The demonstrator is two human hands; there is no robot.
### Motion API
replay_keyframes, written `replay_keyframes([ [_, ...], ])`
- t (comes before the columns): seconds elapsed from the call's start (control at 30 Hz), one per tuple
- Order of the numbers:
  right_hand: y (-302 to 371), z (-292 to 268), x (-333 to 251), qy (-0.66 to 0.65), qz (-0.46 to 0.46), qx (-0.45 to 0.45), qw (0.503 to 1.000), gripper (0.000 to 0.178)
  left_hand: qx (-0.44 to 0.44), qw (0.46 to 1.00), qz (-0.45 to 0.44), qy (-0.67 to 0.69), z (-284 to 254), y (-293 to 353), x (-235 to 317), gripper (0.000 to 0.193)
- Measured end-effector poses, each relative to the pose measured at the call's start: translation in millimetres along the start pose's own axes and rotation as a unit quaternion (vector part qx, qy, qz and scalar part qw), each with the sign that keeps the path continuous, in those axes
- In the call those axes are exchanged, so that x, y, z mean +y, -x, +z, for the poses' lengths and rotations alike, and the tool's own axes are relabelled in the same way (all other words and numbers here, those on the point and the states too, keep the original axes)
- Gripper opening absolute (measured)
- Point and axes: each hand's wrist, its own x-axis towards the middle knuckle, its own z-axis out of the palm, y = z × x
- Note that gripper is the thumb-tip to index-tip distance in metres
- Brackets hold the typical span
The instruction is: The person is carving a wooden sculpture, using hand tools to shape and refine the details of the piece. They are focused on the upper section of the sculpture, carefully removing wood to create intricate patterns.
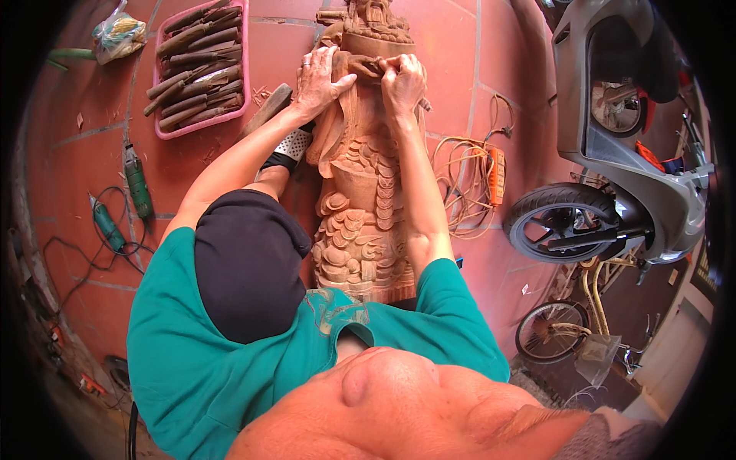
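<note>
A carved wooden statue (364, 184) of a bearded figure lies lengthwise before me, its head at the far end. My left hand (318, 83) rests on the left side of its upper body, fingers stretched and thumb apart. Over the chest, my right hand (404, 84) is closed with its fingers pinched together. What it grips, if anything, is hidden. Near its outer side a small stub (425, 103) shows, and I cannot tell whether it belongs to a tool or to the statue.
A pink tray (246, 69) of wooden-handled carving tools (203, 61) stands at far left, near a knotted plastic bag (119, 37). Two green power tools (138, 182) with cords lie left. An orange power strip (496, 176) with coiled cable sits right, before a parked motorbike (636, 146) and a bicycle (552, 331).
</note>
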Motion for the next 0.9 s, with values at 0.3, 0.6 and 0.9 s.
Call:
replay_keyframes([
  [0.3,-52,31,-18,-0.016,-0.107,-0.066,0.992,0.003,-0.003,1.000,-0.011,-0.011,-3,2,8,0.076],
  [0.6,-36,11,-13,0.022,-0.239,-0.184,0.953,0.021,-0.004,1.000,0.013,-0.005,-5,-2,3,0.076],
  [0.9,-23,-2,-7,-0.009,-0.140,-0.145,0.979,0.012,-0.011,1.000,0.010,0.013,-8,-4,-2,0.077],
])
